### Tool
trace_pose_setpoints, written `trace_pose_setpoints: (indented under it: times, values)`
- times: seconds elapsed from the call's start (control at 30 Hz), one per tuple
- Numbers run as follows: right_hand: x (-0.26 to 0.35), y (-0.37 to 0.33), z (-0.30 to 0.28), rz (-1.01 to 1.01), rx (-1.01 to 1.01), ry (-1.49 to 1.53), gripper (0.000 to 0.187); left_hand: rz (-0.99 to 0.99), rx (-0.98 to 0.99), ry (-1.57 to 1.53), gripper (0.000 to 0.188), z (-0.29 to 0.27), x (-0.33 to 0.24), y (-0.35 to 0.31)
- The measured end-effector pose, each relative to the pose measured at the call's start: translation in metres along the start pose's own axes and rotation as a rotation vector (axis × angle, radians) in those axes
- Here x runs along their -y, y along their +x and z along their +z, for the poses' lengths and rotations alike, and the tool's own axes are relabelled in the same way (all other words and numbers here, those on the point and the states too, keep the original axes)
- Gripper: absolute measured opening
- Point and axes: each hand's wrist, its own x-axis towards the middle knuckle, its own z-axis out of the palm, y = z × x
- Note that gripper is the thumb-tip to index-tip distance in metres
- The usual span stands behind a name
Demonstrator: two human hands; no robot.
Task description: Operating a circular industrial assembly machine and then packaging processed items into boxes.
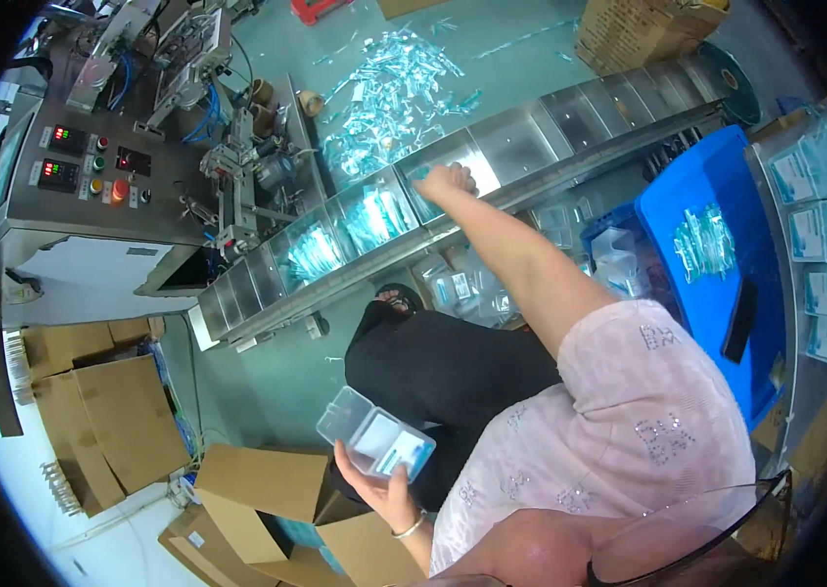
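A: Light? Bright, even, cool-toned, seems to come from overhead. Shadows soft, barely any.

B: Glare?

A: Some shine on the metal conveyor trays (521, 137) and the loose plastic packets (389, 93). White patch at the lower left blown out.

B: Sharpness?

A: Centre fairly sharp, slightly soft overall. Strong fisheye bend; black rim all around, corners dark.

Long steel conveyor of open metal compartments (492, 157) running across the middle, grey control cabinet with lit buttons (91, 186) at its left end, brown cardboard boxes (110, 411) below that, blue plastic crate (707, 245) to the right, loose clear sachets (384, 93) on the floor behind the conveyor.
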Motion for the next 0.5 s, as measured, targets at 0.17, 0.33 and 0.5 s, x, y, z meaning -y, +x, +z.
trace_pose_setpoints:
  times: [0.17, 0.33, 0.5]
  values:
    - [0.009, 0.0, 0.029, -0.047, -0.01, 0.23, 0.106, -0.072, 0.085, -0.08, 0.09, -0.006, 0.012, -0.01]
    - [-0.004, 0.019, 0.033, -0.265, 0.031, 0.59, 0.129, -0.112, 0.17, -0.189, 0.091, 0.0, 0.013, -0.011]
    - [-0.004, -0.029, -0.003, -0.395, 0.132, 1.039, 0.059, -0.086, 0.276, -0.094, 0.091, 0.006, -0.006, 0.002]
